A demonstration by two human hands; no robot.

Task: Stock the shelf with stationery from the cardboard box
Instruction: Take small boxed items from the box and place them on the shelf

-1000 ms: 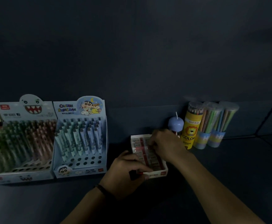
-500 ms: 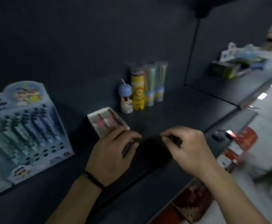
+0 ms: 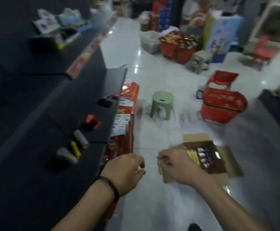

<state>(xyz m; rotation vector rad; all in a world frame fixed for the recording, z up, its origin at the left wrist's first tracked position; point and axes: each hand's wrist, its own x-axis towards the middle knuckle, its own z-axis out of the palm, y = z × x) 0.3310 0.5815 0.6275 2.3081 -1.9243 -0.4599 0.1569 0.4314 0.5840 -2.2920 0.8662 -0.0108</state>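
Brown flaps spread wide, the cardboard box (image 3: 219,165) sits on the pale floor (image 3: 152,205) just beyond the right hand (image 3: 177,167), whose knuckles overlap its near corner in the view. Yellow and blue-white packets (image 3: 200,155) lie inside it. The right hand's fingers are curled inward; blur hides whether they pinch anything. The left hand (image 3: 124,170) hovers beside it, apart, fingers loosely curled with nothing seen in them, a dark band on its wrist. To the left of that hand runs the dark shelf (image 3: 36,130), carrying small grey and yellow rolls (image 3: 77,147) and a red item (image 3: 92,122). Farther beyond the hands stand a green stool (image 3: 161,104) and a red basket (image 3: 222,104).
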